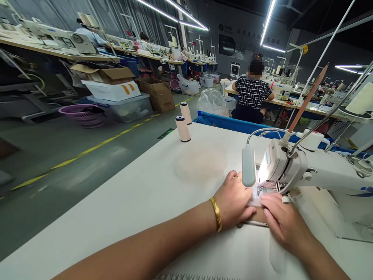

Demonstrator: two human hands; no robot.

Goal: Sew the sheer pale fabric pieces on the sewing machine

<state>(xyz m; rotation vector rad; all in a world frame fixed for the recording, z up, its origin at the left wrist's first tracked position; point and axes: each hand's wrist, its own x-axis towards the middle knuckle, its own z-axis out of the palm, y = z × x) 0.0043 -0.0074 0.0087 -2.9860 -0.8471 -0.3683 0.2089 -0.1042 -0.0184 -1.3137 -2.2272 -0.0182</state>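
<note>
Fingers (272,203) rest flat, thumbs apart, on a white strip (255,202) — left hand (231,198) at nine o'clock, right hand (288,223) at four.

My only feed is head-worn, facing forward and down across the white tabletop (140,202). I see the left hand (234,199), right hand (287,219) and JUKI sewing machine (323,167) close up, right of centre, while the lettered back wall (243,24) stands far off, near the top.
</note>
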